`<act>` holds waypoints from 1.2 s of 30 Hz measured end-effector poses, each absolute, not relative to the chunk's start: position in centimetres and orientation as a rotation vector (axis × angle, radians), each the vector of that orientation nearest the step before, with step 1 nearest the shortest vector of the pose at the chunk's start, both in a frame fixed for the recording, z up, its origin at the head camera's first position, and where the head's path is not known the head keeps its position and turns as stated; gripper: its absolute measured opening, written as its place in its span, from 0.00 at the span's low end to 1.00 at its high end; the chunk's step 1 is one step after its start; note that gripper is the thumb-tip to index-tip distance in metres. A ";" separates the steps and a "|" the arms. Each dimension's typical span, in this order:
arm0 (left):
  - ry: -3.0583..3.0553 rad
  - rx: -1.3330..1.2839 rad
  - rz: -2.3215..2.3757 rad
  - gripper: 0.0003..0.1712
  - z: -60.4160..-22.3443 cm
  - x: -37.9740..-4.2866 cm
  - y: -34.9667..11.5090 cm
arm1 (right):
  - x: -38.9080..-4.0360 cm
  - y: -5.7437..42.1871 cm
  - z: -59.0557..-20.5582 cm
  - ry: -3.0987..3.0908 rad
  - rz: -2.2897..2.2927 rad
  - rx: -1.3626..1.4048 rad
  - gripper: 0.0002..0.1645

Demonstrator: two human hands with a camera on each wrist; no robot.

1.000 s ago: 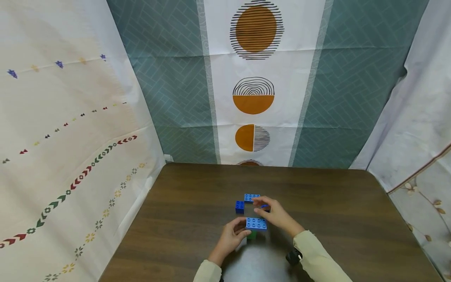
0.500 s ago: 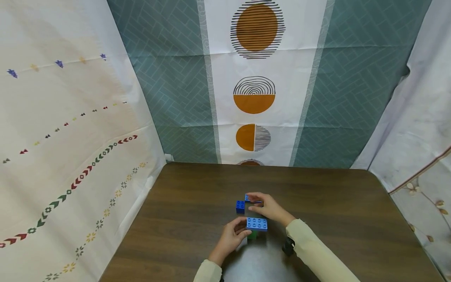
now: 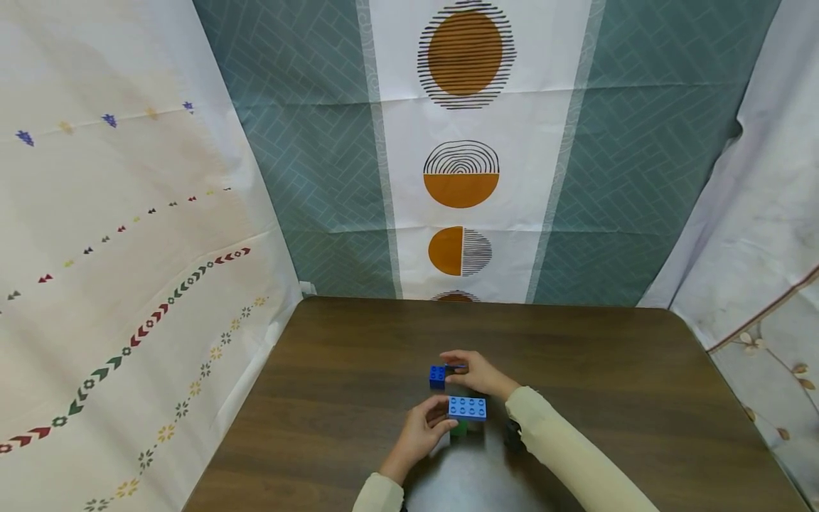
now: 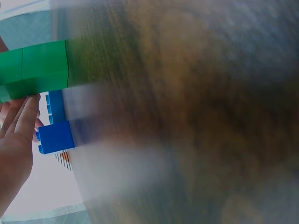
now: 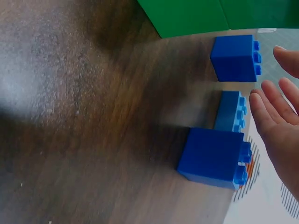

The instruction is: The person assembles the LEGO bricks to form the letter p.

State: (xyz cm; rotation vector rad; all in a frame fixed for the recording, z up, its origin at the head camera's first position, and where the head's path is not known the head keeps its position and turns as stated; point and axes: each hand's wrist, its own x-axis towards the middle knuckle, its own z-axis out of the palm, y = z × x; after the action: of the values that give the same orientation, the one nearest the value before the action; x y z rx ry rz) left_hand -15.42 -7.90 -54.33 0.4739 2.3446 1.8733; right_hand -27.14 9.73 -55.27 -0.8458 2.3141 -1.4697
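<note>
My left hand point(image 3: 419, 430) holds the left side of a brick stack, thumb in front and fingers behind. A light blue brick point(image 3: 467, 407) tops the stack, above green bricks point(image 4: 45, 66). Beyond it my right hand point(image 3: 478, 375) hovers with fingers spread and nothing between them. Close by its fingertips is a small dark blue brick point(image 3: 437, 377). In the right wrist view, two dark blue bricks point(image 5: 212, 156) and a flatter light blue brick point(image 5: 228, 111) show on the table beside the right hand's fingers point(image 5: 275, 109). From the head view, that hand covers some of them.
The brown wooden table point(image 3: 345, 355) reaches back to a teal and white patterned curtain point(image 3: 333, 178). White cloths hang at left and right. A dark wrist device point(image 3: 514, 436) shows under the right sleeve.
My right hand has moved left over the loose bricks, toward the small dark blue one, and now hides most of the far light blue brick. The left hand stays on the stack.
</note>
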 end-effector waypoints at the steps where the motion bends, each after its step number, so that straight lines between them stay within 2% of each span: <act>1: 2.341 0.473 1.878 0.16 -54.4 -15.5 -7.9 | -27.2 9.6 -55.4 2.308 -1.465 -0.848 0.29; 8: 2.326 0.448 1.883 0.16 -54.2 -15.5 -7.8 | -27.5 8.9 -55.7 2.287 -1.462 -0.822 0.29; 15: 2.295 0.451 1.928 0.17 -57.9 -16.7 -8.0 | -27.2 8.3 -56.2 2.303 -1.440 -0.757 0.26; 23: 2.267 0.469 1.933 0.18 -57.8 -16.5 -8.0 | -27.3 8.2 -57.1 2.349 -1.402 -0.728 0.23; 36: 2.336 0.449 1.890 0.17 -57.0 -16.5 -7.8 | -27.4 8.3 -56.3 2.326 -1.456 -0.725 0.22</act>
State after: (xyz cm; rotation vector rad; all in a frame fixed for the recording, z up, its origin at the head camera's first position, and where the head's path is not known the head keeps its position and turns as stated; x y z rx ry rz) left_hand -16.47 -7.85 -56.98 0.4487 2.3362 1.8902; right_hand -27.38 8.30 -56.27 -0.7253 2.3255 -1.4559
